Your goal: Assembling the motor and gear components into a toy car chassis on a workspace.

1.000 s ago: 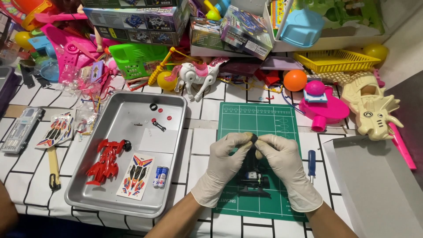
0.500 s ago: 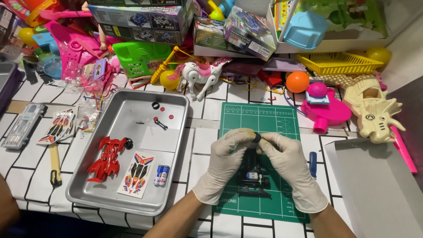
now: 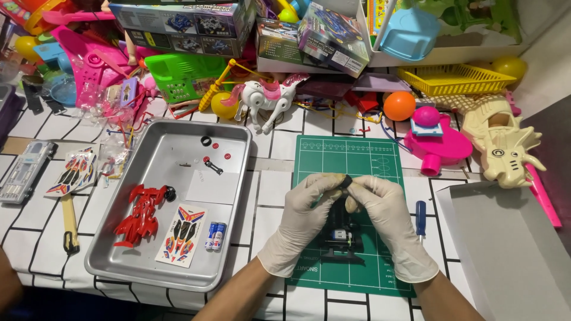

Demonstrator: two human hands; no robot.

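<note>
Together above green mat point(image 3: 357, 156), gloved left hand point(image 3: 307, 214), right hand point(image 3: 383, 208), fingertips pinching small black tyre point(image 3: 344, 181)

Small black ring point(image 3: 345, 180): mostly covered by gloved fingertips at frame centre. Black chassis point(image 3: 340, 235): upper part hidden behind both hands. Tiny parts point(image 3: 209, 159) in upper tray: too small to identify. Grey box point(image 3: 511, 244): cut off at lower right edge. Boxes point(image 3: 184, 24): cropped along top edge.
</note>
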